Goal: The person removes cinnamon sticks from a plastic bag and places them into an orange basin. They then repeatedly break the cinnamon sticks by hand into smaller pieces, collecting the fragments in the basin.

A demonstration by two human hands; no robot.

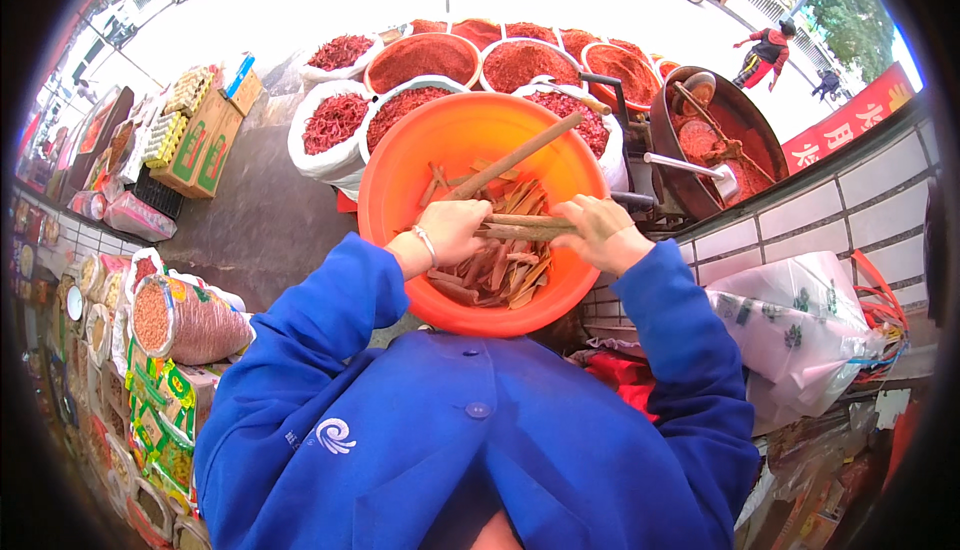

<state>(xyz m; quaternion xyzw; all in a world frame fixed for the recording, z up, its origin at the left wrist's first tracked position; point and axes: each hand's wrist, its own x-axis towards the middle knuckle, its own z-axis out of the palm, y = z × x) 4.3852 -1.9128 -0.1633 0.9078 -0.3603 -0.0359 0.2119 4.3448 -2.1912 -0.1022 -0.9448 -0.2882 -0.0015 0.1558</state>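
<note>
My left hand [448, 233], with a bracelet at the wrist, grips one end of a small bundle of brown bark sticks [523, 227]. The other end is held by my right hand [600, 231]. Both hands are over an orange plastic basin [480, 323] close to my body. Broken bark pieces [501, 278] lie in its bottom. A thicker wooden stick [517, 152] leans across the basin, its upper end over the far right rim.
Beyond the basin stand tubs of ground chili [424, 62] and sacks of dried chilies [334, 122]. A large metal pan [761, 126] with red paste is at the right, beside a tiled ledge [814, 205]. Cartons [199, 152] stand left; a person [765, 55] walks outside.
</note>
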